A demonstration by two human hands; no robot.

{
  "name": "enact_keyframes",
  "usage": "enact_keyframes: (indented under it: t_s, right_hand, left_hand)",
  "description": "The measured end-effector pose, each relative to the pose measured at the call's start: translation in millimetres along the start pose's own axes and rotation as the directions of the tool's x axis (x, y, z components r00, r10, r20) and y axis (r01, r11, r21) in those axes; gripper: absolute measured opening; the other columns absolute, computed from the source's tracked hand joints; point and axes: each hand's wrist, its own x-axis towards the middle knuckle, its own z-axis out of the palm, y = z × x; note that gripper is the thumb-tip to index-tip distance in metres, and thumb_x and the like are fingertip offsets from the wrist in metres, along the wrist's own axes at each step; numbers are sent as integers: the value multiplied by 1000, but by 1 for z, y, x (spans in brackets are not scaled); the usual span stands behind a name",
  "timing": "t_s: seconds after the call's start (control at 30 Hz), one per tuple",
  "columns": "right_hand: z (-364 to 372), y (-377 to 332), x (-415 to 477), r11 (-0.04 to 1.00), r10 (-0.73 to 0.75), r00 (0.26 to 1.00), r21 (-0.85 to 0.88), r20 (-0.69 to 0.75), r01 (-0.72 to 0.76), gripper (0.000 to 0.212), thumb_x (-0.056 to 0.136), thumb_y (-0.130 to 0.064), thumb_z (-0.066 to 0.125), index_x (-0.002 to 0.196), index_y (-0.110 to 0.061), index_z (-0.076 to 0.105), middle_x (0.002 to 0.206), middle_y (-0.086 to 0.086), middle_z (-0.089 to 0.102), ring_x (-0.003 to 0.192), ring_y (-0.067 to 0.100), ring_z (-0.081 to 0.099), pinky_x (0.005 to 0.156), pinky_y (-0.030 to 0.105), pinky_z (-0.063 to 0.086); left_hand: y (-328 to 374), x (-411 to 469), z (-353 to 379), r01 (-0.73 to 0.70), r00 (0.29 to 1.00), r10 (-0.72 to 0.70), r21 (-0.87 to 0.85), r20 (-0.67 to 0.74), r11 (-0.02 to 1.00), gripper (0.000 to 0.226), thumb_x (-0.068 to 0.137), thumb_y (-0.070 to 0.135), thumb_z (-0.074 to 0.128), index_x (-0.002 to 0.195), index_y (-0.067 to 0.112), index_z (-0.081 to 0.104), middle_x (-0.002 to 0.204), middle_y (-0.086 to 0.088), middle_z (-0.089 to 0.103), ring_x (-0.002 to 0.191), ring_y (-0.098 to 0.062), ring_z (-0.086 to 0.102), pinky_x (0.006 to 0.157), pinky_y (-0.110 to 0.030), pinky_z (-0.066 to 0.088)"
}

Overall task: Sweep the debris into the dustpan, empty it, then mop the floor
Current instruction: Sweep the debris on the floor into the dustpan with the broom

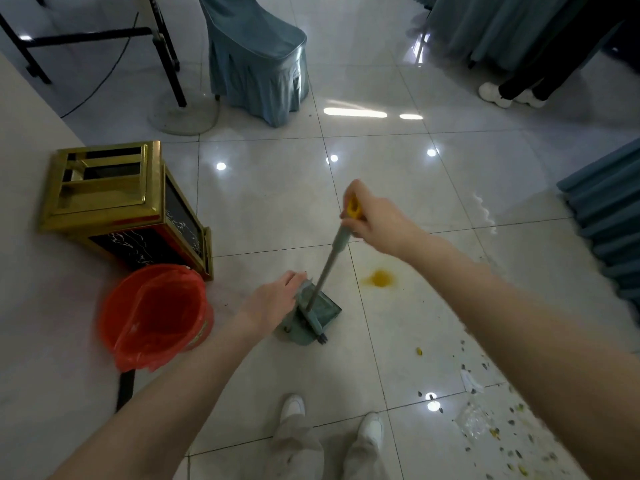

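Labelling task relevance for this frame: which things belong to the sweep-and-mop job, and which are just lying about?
Job: dustpan, its handle in the right hand, left hand touching the dustpan, scattered debris, yellow spill, red-lined bin.

Lying about: gold bin, covered chair, round stand base, bystander's shoes.

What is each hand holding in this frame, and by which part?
The right hand grips the broom at the top of its handle, by the yellow end. The left hand touches the upper edge of the dustpan; a grip cannot be told.
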Motion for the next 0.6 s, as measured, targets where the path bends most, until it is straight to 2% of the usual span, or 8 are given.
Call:
enact_keyframes:
  t_s: [0.07,0.17,0.23,0.37,0.47,0.6]
  right_hand:
    - [-12,4,-1,999,5,1000,-34,19,-5,18,96,-20,54,106,-16,39,96,15,65,78,30,63,69,44,55]
    - [-10,-5,-3,998,-12,999,-62,39,14,19,96,-22,54,108,-17,39,99,13,66,81,28,63,70,41,55]
    - [-1,-7,-9,996,2,998,-91,58,3,20,97,-23,54,110,-18,39,97,11,64,80,27,62,66,36,54]
    - [15,3,-36,986,51,993,-160,104,-34,19,97,-24,53,108,-18,39,86,6,59,73,23,57,57,28,46]
    - [30,16,-60,983,104,988,-161,115,-85,18,97,-27,53,106,-21,39,88,4,59,76,22,57,67,38,53]
    - [54,31,-104,974,200,971,-139,134,-181,16,94,-24,53,103,-20,40,93,7,61,80,27,58,73,45,53]
  left_hand:
    - [-11,-1,-3,23,1000,-23,-28,-12,999,48,94,16,54,139,17,38,124,-2,52,71,-22,63,62,-27,51]
    - [-14,9,-8,-18,998,21,-65,51,998,49,94,17,52,140,19,34,129,-4,49,81,-26,63,73,-35,53]
    - [-4,13,-6,-40,995,46,-65,92,997,50,95,20,50,141,21,31,126,-3,50,83,-24,62,74,-32,51]
    - [6,10,4,-30,996,29,4,84,1000,51,96,25,48,143,26,28,109,-5,59,83,-21,62,71,-30,50]
    - [4,11,10,-22,992,22,-5,123,1000,52,96,29,50,143,29,27,103,-6,63,83,-22,62,71,-29,48]
    - [10,6,16,-29,991,35,-44,128,999,51,95,27,51,143,25,32,110,-9,62,92,-28,62,78,-36,48]
